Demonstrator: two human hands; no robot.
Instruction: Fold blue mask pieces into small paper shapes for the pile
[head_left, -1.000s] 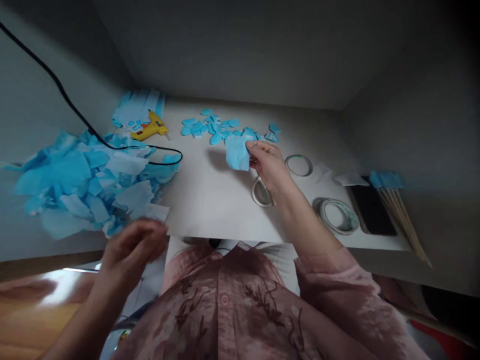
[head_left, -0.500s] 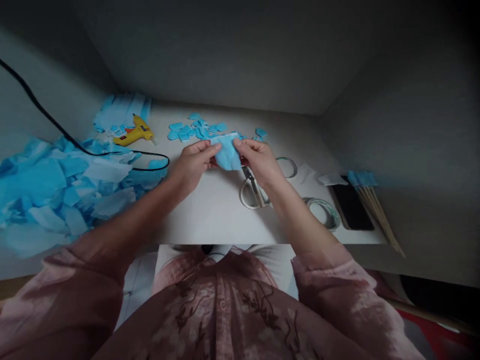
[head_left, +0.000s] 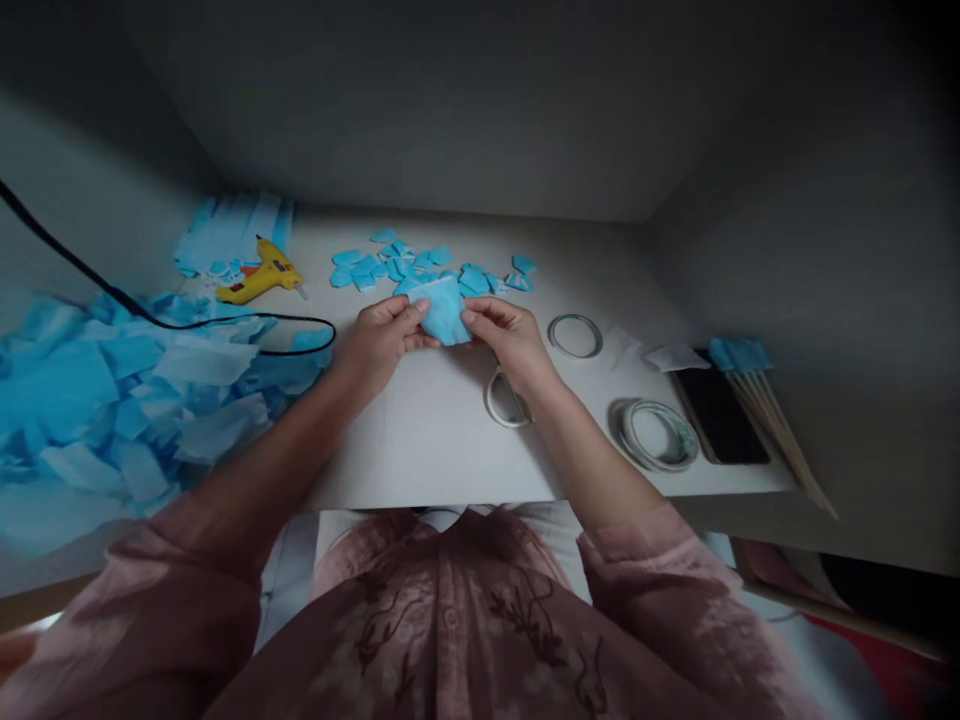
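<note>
Between my two hands is a light-blue piece of thin fabric (head_left: pixel 444 312), held up above the table. My left hand (head_left: pixel 386 335) pinches its left side between thumb and fingers. Closed on the right side is my right hand (head_left: pixel 510 340). Just beyond the fabric lie several small cut blue pieces (head_left: pixel 401 265) in a loose group. Scissors (head_left: pixel 507 398) rest below my right hand, which hides their blades; one handle loop shows.
At left, a heap of blue and white scraps (head_left: pixel 135 390) lies under a black cord (head_left: pixel 90 270). Behind it are a yellow glue gun (head_left: pixel 262 272) and stacked masks (head_left: pixel 240 225). To the right are tape rolls (head_left: pixel 660 435), a dark phone (head_left: pixel 720 410) and blue-tipped sticks (head_left: pixel 780 430).
The fabric piece has moved slightly left and its lower edge looks more gathered. My right hand now covers more of the scissors. The view has shifted a little.
</note>
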